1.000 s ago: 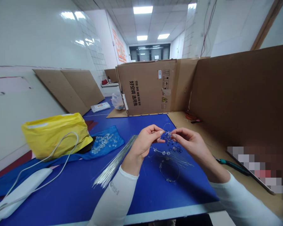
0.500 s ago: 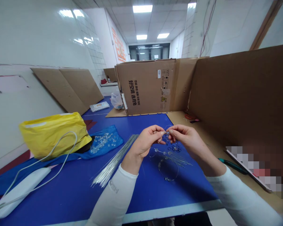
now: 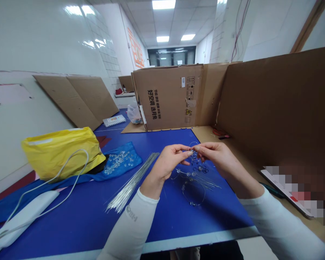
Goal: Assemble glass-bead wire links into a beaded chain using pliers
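Note:
My left hand (image 3: pixel 170 161) is closed in a pinch, thumb against index finger, on a thin wire (image 3: pixel 193 143) that arcs up just behind the fingertips. My right hand (image 3: pixel 218 153) pinches at the same spot, its fingertips touching or almost touching the left ones. The exact grip point is hidden by the fingers. Behind and below them lie clear beads and dark small rings (image 3: pixel 202 169). Nearer to me on the blue table (image 3: pixel 162 227) is a wire loop with clear beads (image 3: pixel 192 203). Short loose wires (image 3: pixel 209 183) lie beside it.
A bundle of straight silvery wires (image 3: pixel 132 184) lies left of my hands. Clear beads (image 3: pixel 117 160) are spread on a blue cloth by a yellow bag (image 3: pixel 62 153). A white device with a cord (image 3: pixel 24 220) lies front left. Cardboard walls (image 3: pixel 170 101) stand behind and right.
My fingertips have come closer together, and my right hand has turned slightly, its index finger straighter over the thumb. The view has shifted slightly. Beads and wires on the table stay in place.

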### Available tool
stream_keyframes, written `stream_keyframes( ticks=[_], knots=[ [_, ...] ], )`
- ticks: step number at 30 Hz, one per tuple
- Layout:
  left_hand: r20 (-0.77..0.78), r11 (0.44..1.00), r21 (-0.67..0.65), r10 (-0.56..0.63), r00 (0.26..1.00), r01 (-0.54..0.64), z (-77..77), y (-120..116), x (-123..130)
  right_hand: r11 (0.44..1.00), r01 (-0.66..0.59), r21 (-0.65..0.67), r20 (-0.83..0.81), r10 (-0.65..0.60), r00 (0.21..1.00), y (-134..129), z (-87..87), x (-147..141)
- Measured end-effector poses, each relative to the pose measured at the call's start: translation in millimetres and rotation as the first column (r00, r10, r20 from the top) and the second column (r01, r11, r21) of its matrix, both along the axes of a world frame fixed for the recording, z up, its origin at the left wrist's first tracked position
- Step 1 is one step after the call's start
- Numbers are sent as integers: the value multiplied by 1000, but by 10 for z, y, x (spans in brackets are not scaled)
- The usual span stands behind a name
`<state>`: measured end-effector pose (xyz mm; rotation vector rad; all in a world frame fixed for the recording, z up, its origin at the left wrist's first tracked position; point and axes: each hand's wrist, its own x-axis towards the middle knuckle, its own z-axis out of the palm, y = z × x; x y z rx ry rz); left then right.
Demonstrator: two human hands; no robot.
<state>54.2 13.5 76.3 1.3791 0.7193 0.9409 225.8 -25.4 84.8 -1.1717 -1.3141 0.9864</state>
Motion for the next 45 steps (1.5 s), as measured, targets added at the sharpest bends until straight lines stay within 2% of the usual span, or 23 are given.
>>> stream_keyframes(
  ticks=[7, 14, 24, 30, 35, 45],
  knots=[
    [4, 1000, 9, -9, 1000, 9, -2, -9, 3, 1000, -22, -2, -121, 21, 992, -5, 18, -16],
    [-16, 999, 16, -41, 999, 41, -12, 2, -9, 999, -29, 16, -133, 31, 991, 38, -2, 7],
    [-22, 999, 36, -22, 1000, 23, 1, 5, -4, 997, -34, 63, -32, 36, 999, 81, -1, 28],
    [-11, 999, 37, 26, 1000, -26, -10, 15, 0, 984, 64, 167, 28, -70, 997, 112, 6, 48],
    [23, 999, 37, 39, 999, -40, -10, 4, 4, 984, 23, 176, 52, -33, 998, 87, 29, 14],
    [62, 999, -28, -18, 998, 20, 13, -11, -1, 973, 67, 222, 28, -75, 997, 80, -49, -50]
  ],
)
